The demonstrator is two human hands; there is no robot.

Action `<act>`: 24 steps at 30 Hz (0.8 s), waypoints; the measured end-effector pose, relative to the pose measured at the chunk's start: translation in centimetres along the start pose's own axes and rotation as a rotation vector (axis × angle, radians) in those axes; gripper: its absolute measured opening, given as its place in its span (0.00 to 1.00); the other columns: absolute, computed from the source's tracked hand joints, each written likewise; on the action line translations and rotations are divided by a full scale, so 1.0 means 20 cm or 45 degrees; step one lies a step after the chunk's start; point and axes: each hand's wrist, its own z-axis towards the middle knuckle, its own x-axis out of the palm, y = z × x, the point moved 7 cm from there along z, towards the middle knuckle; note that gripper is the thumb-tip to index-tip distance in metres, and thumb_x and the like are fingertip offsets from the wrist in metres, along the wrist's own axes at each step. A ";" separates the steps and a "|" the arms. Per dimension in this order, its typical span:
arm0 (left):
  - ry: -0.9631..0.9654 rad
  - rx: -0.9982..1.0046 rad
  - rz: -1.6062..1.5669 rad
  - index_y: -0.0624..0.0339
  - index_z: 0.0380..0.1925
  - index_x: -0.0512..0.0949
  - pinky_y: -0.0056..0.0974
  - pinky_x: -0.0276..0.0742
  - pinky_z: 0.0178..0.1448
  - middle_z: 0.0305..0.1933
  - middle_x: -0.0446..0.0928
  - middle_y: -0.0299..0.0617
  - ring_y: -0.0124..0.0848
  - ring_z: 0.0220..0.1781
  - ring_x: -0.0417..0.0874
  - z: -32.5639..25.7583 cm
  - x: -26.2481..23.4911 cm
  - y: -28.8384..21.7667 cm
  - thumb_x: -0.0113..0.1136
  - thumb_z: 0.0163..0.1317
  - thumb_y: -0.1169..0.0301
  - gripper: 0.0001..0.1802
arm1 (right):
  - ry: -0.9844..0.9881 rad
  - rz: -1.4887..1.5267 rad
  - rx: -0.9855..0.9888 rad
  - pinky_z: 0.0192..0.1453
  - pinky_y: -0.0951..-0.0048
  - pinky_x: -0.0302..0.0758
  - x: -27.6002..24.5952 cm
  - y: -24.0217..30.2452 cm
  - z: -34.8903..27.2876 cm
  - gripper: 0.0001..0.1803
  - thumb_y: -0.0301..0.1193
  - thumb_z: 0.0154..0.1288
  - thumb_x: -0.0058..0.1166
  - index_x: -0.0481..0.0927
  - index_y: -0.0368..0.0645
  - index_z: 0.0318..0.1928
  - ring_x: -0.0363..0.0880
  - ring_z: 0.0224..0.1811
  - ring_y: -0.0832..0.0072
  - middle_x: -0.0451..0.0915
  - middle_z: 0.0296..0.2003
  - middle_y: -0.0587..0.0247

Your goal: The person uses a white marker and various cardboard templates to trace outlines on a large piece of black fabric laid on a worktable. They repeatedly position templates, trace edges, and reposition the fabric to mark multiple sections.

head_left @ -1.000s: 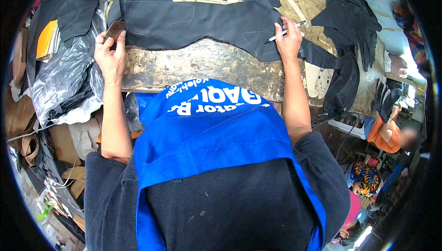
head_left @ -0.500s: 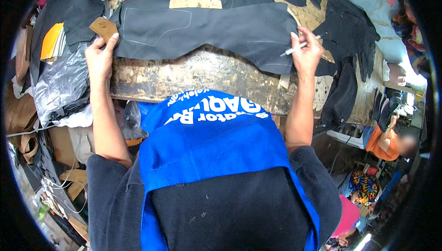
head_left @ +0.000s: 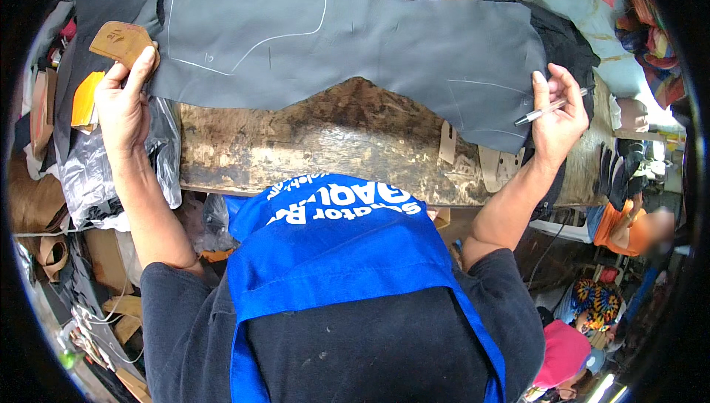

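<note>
head view shows the left hand (head_left: 122, 103) with fingers pinching a tan card template (head_left: 120, 41) at the left end of the grey cloth (head_left: 355, 48). the right hand (head_left: 556, 118) pinches a silver pen (head_left: 547, 109) at the right end. the cloth's long axis runs fingers to fingers, bare wooden table (head_left: 310, 148) lying nearer the body.

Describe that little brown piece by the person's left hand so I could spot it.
Start at the wide grey cloth spread over the worn wooden table. At its left edge, the left hand touches a small tan wedge-shaped template, the only brown piece there.
</note>
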 end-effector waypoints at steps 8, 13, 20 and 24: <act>0.014 0.009 0.482 0.72 0.33 0.80 0.27 0.67 0.49 0.37 0.77 0.36 0.22 0.40 0.73 -0.11 0.04 0.31 0.65 0.55 0.73 0.11 | 0.244 -0.133 0.061 0.32 0.80 0.69 0.16 -0.12 -0.07 0.14 0.23 0.49 0.65 0.81 0.41 0.39 0.70 0.29 0.82 0.73 0.25 0.69; 0.057 0.112 0.921 0.73 0.31 0.79 0.32 0.70 0.48 0.39 0.78 0.48 0.33 0.42 0.77 -0.22 0.04 0.57 0.67 0.52 0.68 0.15 | 0.325 0.146 0.184 0.39 0.70 0.75 0.55 -0.22 -0.28 0.18 0.38 0.68 0.48 0.73 0.37 0.51 0.78 0.35 0.72 0.81 0.35 0.57; 0.124 0.144 1.126 0.67 0.35 0.81 0.36 0.71 0.51 0.43 0.78 0.52 0.40 0.47 0.78 -0.25 0.04 0.56 0.66 0.51 0.69 0.13 | 0.944 0.763 0.668 0.30 0.81 0.75 1.22 0.02 -0.79 0.14 0.36 0.64 0.54 0.81 0.36 0.33 0.80 0.26 0.80 0.81 0.24 0.63; 0.164 0.062 1.068 0.68 0.34 0.81 0.35 0.71 0.52 0.42 0.79 0.51 0.40 0.47 0.78 -0.28 0.01 0.61 0.65 0.52 0.69 0.13 | 0.918 0.585 0.397 0.31 0.79 0.74 1.32 0.12 -0.82 0.08 0.30 0.56 0.58 0.81 0.37 0.31 0.79 0.26 0.81 0.82 0.24 0.61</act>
